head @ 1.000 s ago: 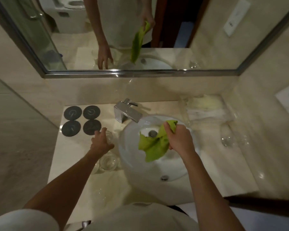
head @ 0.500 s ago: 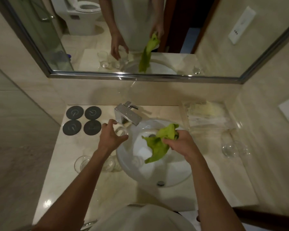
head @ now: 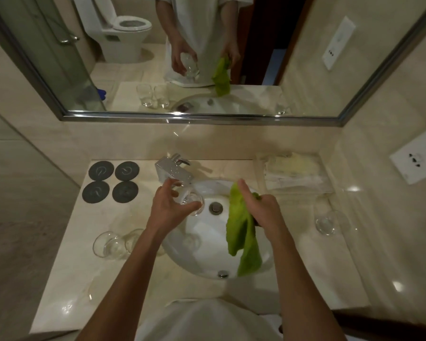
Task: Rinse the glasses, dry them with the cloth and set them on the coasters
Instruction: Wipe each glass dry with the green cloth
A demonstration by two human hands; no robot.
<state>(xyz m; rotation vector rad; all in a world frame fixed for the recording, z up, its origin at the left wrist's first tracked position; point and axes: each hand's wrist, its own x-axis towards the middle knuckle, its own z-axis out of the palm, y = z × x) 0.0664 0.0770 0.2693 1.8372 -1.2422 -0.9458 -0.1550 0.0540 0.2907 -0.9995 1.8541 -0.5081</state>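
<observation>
Over the white basin [head: 202, 264], the left hand [head: 169, 207] curls its fingers [head: 191, 207] around a clear glass [head: 194, 201] while the right hand [head: 265, 209] grips the green cloth [head: 240, 230].

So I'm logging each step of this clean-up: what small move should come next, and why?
Probably bring the green cloth in the right hand across to the glass that the left hand holds over the basin and start wiping it. All four coasters are bare, so nothing is dried and placed yet.
</observation>
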